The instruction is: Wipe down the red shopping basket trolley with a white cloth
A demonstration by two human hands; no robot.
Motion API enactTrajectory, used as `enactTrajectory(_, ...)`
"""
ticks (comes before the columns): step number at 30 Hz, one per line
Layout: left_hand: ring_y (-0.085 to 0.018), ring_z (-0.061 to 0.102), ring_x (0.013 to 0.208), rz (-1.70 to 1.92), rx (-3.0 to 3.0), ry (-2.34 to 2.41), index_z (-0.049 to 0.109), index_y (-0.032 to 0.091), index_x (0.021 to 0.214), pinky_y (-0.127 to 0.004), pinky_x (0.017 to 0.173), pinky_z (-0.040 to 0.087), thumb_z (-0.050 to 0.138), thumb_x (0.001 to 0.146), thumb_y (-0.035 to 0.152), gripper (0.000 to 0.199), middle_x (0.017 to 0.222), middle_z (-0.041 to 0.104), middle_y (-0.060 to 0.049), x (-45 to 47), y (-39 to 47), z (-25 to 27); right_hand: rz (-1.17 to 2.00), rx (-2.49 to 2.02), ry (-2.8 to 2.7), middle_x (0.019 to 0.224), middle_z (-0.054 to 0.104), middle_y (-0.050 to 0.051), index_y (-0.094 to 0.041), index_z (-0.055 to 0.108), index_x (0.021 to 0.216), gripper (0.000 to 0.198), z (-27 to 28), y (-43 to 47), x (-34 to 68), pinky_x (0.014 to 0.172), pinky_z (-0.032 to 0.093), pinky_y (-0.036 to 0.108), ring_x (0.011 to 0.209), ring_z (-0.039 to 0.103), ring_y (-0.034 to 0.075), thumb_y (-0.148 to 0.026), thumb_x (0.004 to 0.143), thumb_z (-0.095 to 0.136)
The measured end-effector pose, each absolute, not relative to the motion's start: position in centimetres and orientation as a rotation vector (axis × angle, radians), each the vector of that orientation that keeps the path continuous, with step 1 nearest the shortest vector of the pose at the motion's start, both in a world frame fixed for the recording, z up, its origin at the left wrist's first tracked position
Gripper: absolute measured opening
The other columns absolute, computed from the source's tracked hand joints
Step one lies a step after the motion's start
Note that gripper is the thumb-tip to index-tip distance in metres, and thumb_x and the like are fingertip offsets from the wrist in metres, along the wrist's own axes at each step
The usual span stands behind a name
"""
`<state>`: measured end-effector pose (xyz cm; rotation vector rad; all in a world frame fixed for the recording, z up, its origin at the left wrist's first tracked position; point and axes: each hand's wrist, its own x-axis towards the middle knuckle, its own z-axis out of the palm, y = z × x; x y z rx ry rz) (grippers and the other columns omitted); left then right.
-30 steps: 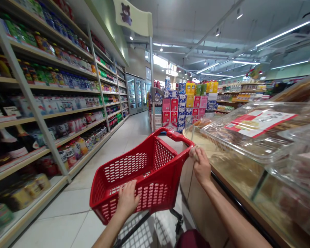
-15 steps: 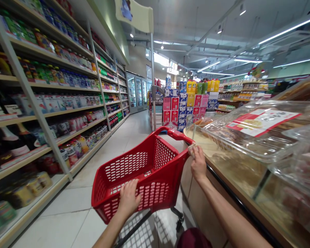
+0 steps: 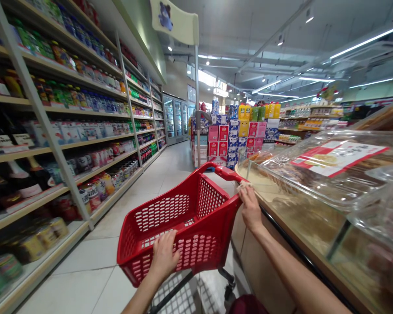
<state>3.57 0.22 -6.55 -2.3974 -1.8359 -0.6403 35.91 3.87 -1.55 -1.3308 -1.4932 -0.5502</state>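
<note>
A red plastic shopping cart (image 3: 212, 244) with perforated basket walls stands in the aisle, nothing visible in its basket. My left hand (image 3: 165, 255) is closed over the near side rim, fingers bent over the edge and thumb on the outer wall. At the end of the red handle (image 3: 227, 173), my right hand (image 3: 250, 209) pinches a small crumpled whitish cloth (image 3: 244, 186) and presses it against the cart's corner. Most of the cloth is hidden under the fingers.
Shelves of bottles and cans (image 3: 94, 139) line the left side. On the right, close by, is a glass-edged counter (image 3: 271, 192) with clear plastic food boxes (image 3: 334, 161). Stacked drink cartons (image 3: 222, 139) stand ahead by a pole sign (image 3: 175, 22). Tiled floor (image 3: 81, 257) lies between.
The whole view has shifted slightly. My right hand and the cloth have moved a little along the cart's corner; my left hand keeps its place on the rim.
</note>
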Motion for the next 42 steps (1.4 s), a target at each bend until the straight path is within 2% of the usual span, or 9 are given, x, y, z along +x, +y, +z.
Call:
enactTrajectory(5, -0.020, 0.042, 0.111, -0.651, -2.401, -1.817, 0.045, 0.014, 0.116, -0.035, 0.096, 0.024, 0.040, 0.065, 0.014, 0.052, 0.119, 0.053, -0.008, 3.4, 0.2, -6.4, -0.525, -1.123, -1.834, 0.132, 0.041, 0.006, -0.023, 0.047, 0.122, 0.047, -4.7, 2.1, 32.9, 0.099, 0.034, 0.043, 0.125, 0.029, 0.019, -0.005, 0.082, 0.032)
enactTrajectory(11, -0.020, 0.042, 0.111, -0.655, -2.393, -1.822, 0.045, 0.015, 0.116, -0.035, 0.096, 0.024, 0.040, 0.064, 0.014, 0.052, 0.118, 0.053, -0.007, 3.3, 0.0, -6.3, -0.584, -1.315, -1.592, 0.130, 0.042, 0.014, -0.013, 0.053, 0.116, 0.036, 0.4, 4.4, 35.1, 0.100, 0.030, 0.046, 0.125, 0.030, 0.024, -0.011, 0.084, 0.037)
enactTrajectory(18, -0.020, 0.042, 0.111, -0.656, -2.417, -1.802, 0.043, 0.012, 0.117, -0.038, 0.096, 0.025, 0.042, 0.064, 0.013, 0.053, 0.118, 0.053, -0.010, 3.0, -0.1, -6.6, -0.704, -1.077, -2.157, 0.124, 0.050, 0.006, -0.021, 0.055, 0.114, 0.036, -3.6, 3.5, 28.2, 0.097, 0.035, 0.040, 0.122, 0.035, 0.019, -0.011, 0.086, 0.034)
enactTrajectory(24, -0.021, 0.042, 0.110, -0.684, -2.420, -1.759, 0.043, 0.012, 0.118, -0.038, 0.096, 0.026, 0.043, 0.063, 0.014, 0.055, 0.119, 0.052, -0.010, 3.1, -0.4, -6.8, -0.788, -1.450, -1.905, 0.121, 0.051, 0.014, -0.016, 0.057, 0.110, 0.036, -1.3, 3.2, 29.4, 0.092, 0.033, 0.047, 0.116, 0.042, 0.026, -0.007, 0.083, 0.035)
enactTrajectory(27, -0.021, 0.042, 0.112, -0.673, -2.427, -1.762, 0.042, 0.012, 0.119, -0.039, 0.097, 0.026, 0.043, 0.063, 0.015, 0.057, 0.121, 0.051, -0.010, 3.2, -0.5, -6.7, -0.805, -1.279, -2.093, 0.124, 0.050, 0.008, -0.020, 0.054, 0.115, 0.040, -2.7, 2.5, 26.9, 0.095, 0.032, 0.041, 0.117, 0.041, 0.022, -0.006, 0.083, 0.034)
enactTrajectory(30, -0.021, 0.038, 0.117, -0.616, -2.455, -1.698, 0.038, 0.012, 0.123, -0.040, 0.101, 0.022, 0.042, 0.062, 0.013, 0.061, 0.126, 0.047, -0.010, 2.4, -0.9, -6.7, -0.781, -1.155, -2.231, 0.125, 0.050, 0.004, -0.023, 0.053, 0.116, 0.041, -3.6, 2.1, 25.2, 0.096, 0.030, 0.039, 0.118, 0.040, 0.020, -0.006, 0.083, 0.034)
enactTrajectory(33, -0.022, 0.032, 0.123, -0.593, -2.351, -1.733, 0.036, 0.011, 0.126, -0.045, 0.103, 0.017, 0.039, 0.063, 0.010, 0.063, 0.131, 0.041, -0.010, 0.4, -1.9, -6.9, -0.739, -1.368, -2.060, 0.122, 0.052, 0.010, -0.019, 0.057, 0.110, 0.039, -3.0, 2.3, 25.6, 0.095, 0.030, 0.043, 0.115, 0.043, 0.023, -0.005, 0.082, 0.033)
enactTrajectory(36, -0.023, 0.026, 0.126, -0.556, -2.285, -1.808, 0.035, 0.010, 0.126, -0.047, 0.103, 0.018, 0.038, 0.062, 0.008, 0.065, 0.135, 0.036, -0.011, -1.3, -3.0, -7.0, -0.652, -1.437, -2.005, 0.122, 0.051, 0.012, -0.018, 0.056, 0.112, 0.040, -3.2, 2.0, 23.7, 0.095, 0.028, 0.044, 0.115, 0.043, 0.024, -0.005, 0.082, 0.033)
enactTrajectory(42, -0.023, 0.024, 0.128, -0.558, -2.264, -1.941, 0.033, 0.010, 0.126, -0.049, 0.104, 0.017, 0.038, 0.063, 0.010, 0.064, 0.135, 0.035, -0.011, -4.2, -4.2, -7.1, -0.461, -1.158, -2.333, 0.127, 0.047, 0.002, -0.027, 0.049, 0.118, 0.039, -5.1, 0.2, 15.9, 0.099, 0.025, 0.040, 0.121, 0.036, 0.018, -0.011, 0.085, 0.036)
